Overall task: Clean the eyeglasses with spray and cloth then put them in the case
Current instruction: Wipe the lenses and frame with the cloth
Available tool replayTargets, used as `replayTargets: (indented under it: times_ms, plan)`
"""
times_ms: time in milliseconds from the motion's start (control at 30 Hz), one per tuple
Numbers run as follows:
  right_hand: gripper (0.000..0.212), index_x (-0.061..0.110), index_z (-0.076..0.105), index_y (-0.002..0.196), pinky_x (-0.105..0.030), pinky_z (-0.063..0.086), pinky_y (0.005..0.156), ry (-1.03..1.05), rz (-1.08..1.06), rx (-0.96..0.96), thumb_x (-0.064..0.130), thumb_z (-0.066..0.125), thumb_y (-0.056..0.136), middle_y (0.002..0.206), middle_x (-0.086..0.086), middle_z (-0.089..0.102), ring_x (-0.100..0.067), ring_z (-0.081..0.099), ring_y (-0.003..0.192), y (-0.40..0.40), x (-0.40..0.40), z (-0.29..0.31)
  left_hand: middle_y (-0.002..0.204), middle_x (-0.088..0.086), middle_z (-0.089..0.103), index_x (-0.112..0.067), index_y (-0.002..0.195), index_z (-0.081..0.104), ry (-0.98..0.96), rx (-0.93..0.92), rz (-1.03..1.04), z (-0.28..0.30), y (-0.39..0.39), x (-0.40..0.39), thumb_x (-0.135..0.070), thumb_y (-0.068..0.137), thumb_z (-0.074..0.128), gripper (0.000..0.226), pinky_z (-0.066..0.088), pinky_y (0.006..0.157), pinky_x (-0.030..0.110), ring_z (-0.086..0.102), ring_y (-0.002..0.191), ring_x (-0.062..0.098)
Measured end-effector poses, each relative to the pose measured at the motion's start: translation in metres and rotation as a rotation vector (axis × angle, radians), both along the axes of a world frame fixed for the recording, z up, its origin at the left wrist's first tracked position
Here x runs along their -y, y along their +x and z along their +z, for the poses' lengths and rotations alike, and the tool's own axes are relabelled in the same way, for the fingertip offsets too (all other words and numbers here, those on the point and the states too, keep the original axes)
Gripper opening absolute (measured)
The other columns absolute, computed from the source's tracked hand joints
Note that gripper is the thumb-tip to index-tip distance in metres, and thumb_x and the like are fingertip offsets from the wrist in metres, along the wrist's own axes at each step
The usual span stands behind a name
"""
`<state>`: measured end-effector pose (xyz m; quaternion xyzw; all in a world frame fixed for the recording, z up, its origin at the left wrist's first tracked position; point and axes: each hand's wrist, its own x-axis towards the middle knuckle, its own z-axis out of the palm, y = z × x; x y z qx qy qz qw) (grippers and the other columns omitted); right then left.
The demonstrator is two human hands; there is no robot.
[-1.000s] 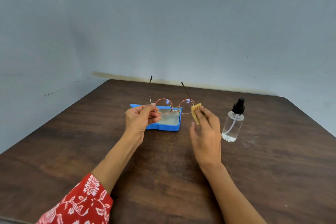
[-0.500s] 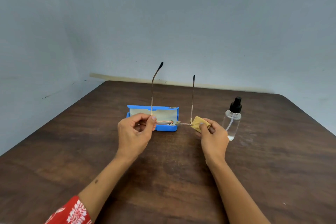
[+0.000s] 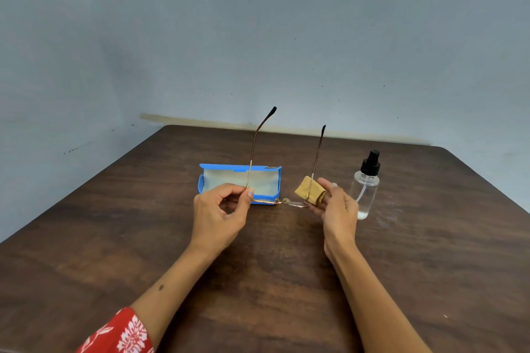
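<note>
Thin-rimmed round eyeglasses (image 3: 289, 203) are held lenses-down over the table, both temples sticking straight up. My left hand (image 3: 220, 216) pinches the frame at the left hinge. My right hand (image 3: 335, 210) holds a folded yellow cloth (image 3: 308, 193) against the right end of the frame, by the right temple. The open blue case (image 3: 266, 172) with a pale lining lies on the table just behind my left hand. A clear spray bottle (image 3: 364, 189) with a black pump top stands upright right of my right hand.
A dark wooden table (image 3: 286, 281) fills the lower view, its far edge meeting a grey-blue wall. A red patterned sleeve (image 3: 120, 335) shows at the bottom left.
The glasses were tipped from facing me to lenses-down with temples upright. Both hands drew slightly toward me, and the cloth now sits by the right temple hinge rather than on the right lens.
</note>
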<state>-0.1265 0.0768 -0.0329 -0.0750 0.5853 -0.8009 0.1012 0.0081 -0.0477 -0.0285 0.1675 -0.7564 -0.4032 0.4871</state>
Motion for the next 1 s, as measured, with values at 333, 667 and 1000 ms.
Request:
replayTargets:
  times_ms: [333,667,1000]
  plan:
    - [0.028,0.008,0.062,0.115,-0.033,0.054,0.089,0.026,0.063,-0.078,0.002,0.063,0.087,0.093,0.000,0.071,-0.015,0.068,0.092,0.000,-0.003,0.000,0.070,-0.007,0.071,-0.029,0.078,0.069,0.091,0.081,-0.007,-0.003,0.000,0.004,-0.010,0.082,0.069,0.019,0.060,0.068,0.031,0.070,0.066,0.010]
    - [0.020,0.023,0.068,0.087,-0.020,0.055,0.070,0.131,0.006,-0.219,0.006,0.073,0.079,0.083,0.000,0.072,-0.012,0.068,0.081,-0.002,-0.003,-0.004,0.068,0.002,0.071,-0.008,0.092,0.072,0.309,0.187,-0.027,-0.007,-0.004,0.010,-0.007,0.078,0.073,0.015,0.058,0.064,0.019,0.070,0.060,0.011]
    - [0.011,0.019,0.067,0.092,-0.012,0.052,0.072,0.246,-0.164,-0.373,0.018,0.072,0.082,0.081,0.011,0.068,-0.002,0.063,0.076,0.004,-0.004,0.001,0.069,0.009,0.069,-0.011,0.078,0.069,0.251,0.275,-0.036,-0.012,-0.007,0.007,-0.003,0.080,0.070,0.008,0.059,0.064,0.022,0.069,0.060,0.014]
